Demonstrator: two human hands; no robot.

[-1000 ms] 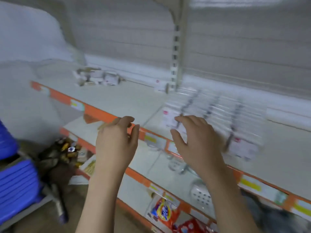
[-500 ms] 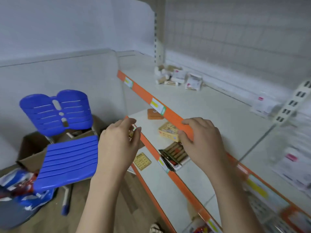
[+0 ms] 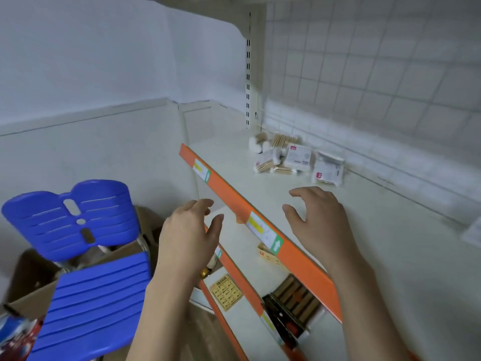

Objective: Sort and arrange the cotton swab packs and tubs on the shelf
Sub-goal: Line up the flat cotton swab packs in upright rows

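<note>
The white shelf (image 3: 338,230) with its orange price strip (image 3: 234,199) fills the right of the view, and a slotted upright (image 3: 248,82) rises at its back corner before a white grid panel (image 3: 364,74). To the left, below, stands a blue plastic chair (image 3: 78,243) over a cardboard box (image 3: 28,285). A lower shelf (image 3: 234,222) carries a dark box of brown sticks (image 3: 291,303) and a yellow card (image 3: 226,291). The cotton swab packs (image 3: 296,158) lie in a loose heap at the back of the upper shelf, near the upright, some flat and some tilted against each other; no tub can be made out among them with certainty. Both hands are empty with the fingers loosely spread: the right hand (image 3: 316,220) hovers over the shelf, well short of the heap, and the left hand (image 3: 190,230) hangs in front of the price strip, off the shelf. The step in hand seems to be the approach to the heap, with no sorting yet begun there. The next move probably calls for reaching further back and taking up one pack, or drawing the heap forward to separate the kinds.
</note>
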